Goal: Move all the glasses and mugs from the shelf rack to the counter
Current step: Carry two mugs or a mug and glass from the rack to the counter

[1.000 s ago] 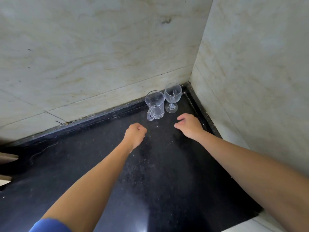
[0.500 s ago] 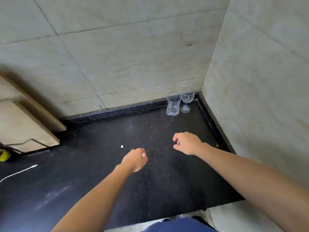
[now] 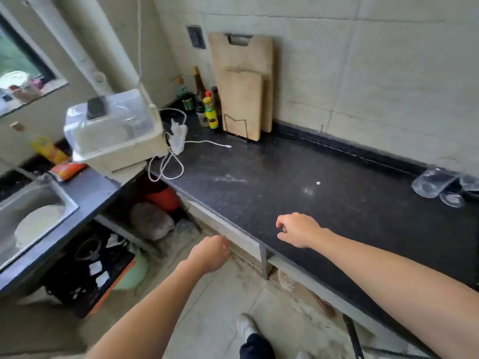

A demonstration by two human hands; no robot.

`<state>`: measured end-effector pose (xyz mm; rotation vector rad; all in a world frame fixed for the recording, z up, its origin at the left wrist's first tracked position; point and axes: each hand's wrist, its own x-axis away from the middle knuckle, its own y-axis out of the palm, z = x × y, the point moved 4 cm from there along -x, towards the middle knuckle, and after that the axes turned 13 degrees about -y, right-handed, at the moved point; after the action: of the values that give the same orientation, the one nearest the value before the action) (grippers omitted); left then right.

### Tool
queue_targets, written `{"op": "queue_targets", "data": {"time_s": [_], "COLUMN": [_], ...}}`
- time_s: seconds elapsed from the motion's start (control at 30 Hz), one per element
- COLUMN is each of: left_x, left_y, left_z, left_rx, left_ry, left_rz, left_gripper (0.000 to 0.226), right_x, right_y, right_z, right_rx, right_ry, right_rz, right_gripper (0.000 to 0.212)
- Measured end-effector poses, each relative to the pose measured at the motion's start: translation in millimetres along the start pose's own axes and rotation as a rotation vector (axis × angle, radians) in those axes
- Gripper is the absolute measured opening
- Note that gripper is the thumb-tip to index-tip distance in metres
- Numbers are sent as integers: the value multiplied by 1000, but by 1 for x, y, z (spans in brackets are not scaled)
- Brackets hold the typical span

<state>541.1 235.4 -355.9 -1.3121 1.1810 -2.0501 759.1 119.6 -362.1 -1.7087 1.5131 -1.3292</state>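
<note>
A clear glass mug [image 3: 430, 183] and a wine glass [image 3: 464, 190] stand side by side on the black counter [image 3: 285, 193], at its far right by the wall. Both are blurred. My right hand [image 3: 298, 230] hovers over the counter's front part, fingers loosely curled, holding nothing. My left hand [image 3: 210, 255] hangs in front of the counter edge, over the floor, also loosely curled and holding nothing. A white dish rack with a clear lid [image 3: 111, 128] sits at the left; what it holds is unclear.
Two wooden cutting boards [image 3: 243, 99] lean on the back wall beside several bottles [image 3: 210, 110]. A white power strip with cables [image 3: 177, 138] lies next to the rack. A steel sink [image 3: 31, 216] with a plate is at the left. Bags and a crate sit under the counter.
The view has swung left, away from the corner, so the two glasses now sit at the far right edge. Both hands have drawn back toward the counter's front edge, still holding nothing.
</note>
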Motion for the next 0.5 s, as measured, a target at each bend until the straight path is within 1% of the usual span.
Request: {"op": "queue_targets", "data": {"time_s": [0.13, 0.27, 0.4, 0.5], "left_x": [54, 106, 166, 221], "left_y": [-12, -14, -17, -18], "left_z": [-129, -252, -370, -454], "left_rx": [104, 183, 265, 339], "left_ry": [-232, -378, -527, -652], "left_rz": [103, 198, 256, 284], "left_gripper": [23, 22, 21, 21], "right_x": [-53, -96, -131, -139], "right_y": [18, 48, 90, 126], "right_z": [-128, -264, -405, -508], "right_rx": [120, 248, 333, 363], "right_ry": [-245, -477, -644, -771], "right_rz": [-90, -121, -138, -181], "right_gripper": [34, 35, 36, 38]}}
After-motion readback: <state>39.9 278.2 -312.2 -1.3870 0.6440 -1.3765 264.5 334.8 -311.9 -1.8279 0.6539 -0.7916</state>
